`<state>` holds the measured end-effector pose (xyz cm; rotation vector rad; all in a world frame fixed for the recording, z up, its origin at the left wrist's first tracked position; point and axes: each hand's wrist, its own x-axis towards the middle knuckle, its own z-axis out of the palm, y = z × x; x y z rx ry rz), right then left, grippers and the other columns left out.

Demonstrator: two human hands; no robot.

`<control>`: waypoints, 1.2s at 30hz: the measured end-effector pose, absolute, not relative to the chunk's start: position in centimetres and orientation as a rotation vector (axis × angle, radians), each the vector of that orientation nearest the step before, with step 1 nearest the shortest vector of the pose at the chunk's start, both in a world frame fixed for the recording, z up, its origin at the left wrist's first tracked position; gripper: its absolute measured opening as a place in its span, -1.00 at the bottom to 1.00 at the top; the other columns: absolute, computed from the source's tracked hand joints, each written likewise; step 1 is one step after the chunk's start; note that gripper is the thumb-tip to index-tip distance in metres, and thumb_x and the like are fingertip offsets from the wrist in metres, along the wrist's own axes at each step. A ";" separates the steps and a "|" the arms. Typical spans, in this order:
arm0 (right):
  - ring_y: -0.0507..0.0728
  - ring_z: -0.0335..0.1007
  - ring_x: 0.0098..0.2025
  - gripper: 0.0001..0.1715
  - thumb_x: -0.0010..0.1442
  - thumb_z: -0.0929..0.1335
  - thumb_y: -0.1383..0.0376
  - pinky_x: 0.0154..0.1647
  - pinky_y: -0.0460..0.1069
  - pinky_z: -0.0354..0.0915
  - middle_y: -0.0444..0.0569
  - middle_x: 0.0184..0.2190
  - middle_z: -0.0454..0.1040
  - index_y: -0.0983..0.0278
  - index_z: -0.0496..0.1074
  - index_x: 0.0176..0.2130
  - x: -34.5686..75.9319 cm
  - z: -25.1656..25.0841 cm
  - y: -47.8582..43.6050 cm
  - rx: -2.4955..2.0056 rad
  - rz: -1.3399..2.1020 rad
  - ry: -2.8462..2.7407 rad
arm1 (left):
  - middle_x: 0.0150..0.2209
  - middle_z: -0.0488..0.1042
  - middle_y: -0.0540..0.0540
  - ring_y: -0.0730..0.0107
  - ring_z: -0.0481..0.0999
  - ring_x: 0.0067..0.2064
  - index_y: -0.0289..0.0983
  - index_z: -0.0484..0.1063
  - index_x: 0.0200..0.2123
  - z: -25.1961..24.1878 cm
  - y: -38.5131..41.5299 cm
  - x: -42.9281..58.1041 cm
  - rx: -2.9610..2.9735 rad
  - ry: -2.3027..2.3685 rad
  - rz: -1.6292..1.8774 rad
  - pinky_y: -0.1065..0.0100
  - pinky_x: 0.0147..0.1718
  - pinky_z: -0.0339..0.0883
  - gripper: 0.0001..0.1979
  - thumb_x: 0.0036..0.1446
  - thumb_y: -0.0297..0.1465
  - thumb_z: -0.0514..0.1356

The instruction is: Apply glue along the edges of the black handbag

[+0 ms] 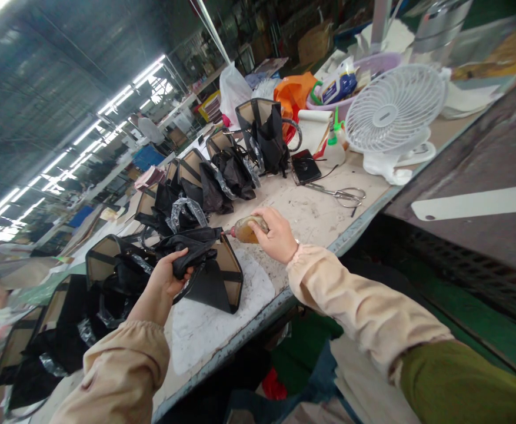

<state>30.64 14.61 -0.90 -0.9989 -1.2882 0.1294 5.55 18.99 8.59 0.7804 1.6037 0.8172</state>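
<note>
My left hand [173, 275] is closed on the black fabric [193, 244] of a bag at the front of the table. The stiff body of that bag [222, 280], black outside and tan inside, rests on a white sheet [258, 280]. My right hand [275, 234] is wrapped round a small clear bottle [245, 229] holding amber liquid. The bottle lies sideways, its reddish tip pointing left at the edge of the black fabric; whether they touch is too small to tell.
More black bags [196, 176] stand in a row behind and to the left. Scissors [346, 195], a dark flat case [305, 166], a white fan [394, 112] and a purple basin [372, 62] are at the right. The table edge [284, 300] runs diagonally before me.
</note>
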 end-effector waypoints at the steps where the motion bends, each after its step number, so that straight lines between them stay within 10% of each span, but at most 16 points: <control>1: 0.14 0.34 -0.16 -0.86 0.24 0.26 0.29 -0.11 0.02 0.26 0.00 -0.26 0.42 0.23 0.32 -0.17 30.6 -1.0 14.7 -0.999 0.127 -1.286 | -0.65 0.40 -0.08 0.47 0.29 -0.74 -0.36 0.33 -0.45 8.6 19.0 5.5 0.782 1.605 0.819 0.54 -0.85 0.04 -0.95 0.03 -0.50 0.14; 19: 0.15 0.35 -0.16 -0.84 0.20 0.27 0.26 -0.11 0.04 0.27 0.01 -0.25 0.43 0.24 0.34 -0.19 30.4 -1.7 14.9 -1.034 0.248 -1.337 | -0.64 0.41 -0.09 0.46 0.29 -0.74 -0.34 0.34 -0.43 8.4 18.8 5.2 0.766 1.587 0.802 0.52 -0.86 0.04 -0.97 0.01 -0.49 0.15; 31: 0.09 0.39 -0.39 -0.65 -0.03 0.44 0.13 -0.40 -0.03 0.33 -0.17 -0.40 0.42 0.16 0.33 -0.25 33.8 -0.3 13.7 -0.675 1.278 -0.754 | -0.63 0.46 -0.16 0.44 0.35 -0.72 -0.41 0.42 -0.47 11.1 14.3 3.2 0.738 1.625 0.924 0.50 -0.84 0.18 -0.96 -0.03 -0.53 0.23; 36: 0.10 0.45 -0.34 -0.76 0.02 0.40 0.17 -0.46 -0.03 0.40 -0.10 -0.27 0.50 0.13 0.42 -0.24 34.5 -0.4 13.1 -0.503 1.518 -0.442 | -0.40 0.57 -0.21 0.19 0.56 -0.42 -0.38 0.52 -0.36 12.7 9.5 1.0 1.063 1.555 0.921 0.30 -0.47 0.47 -0.77 -0.21 -0.55 0.36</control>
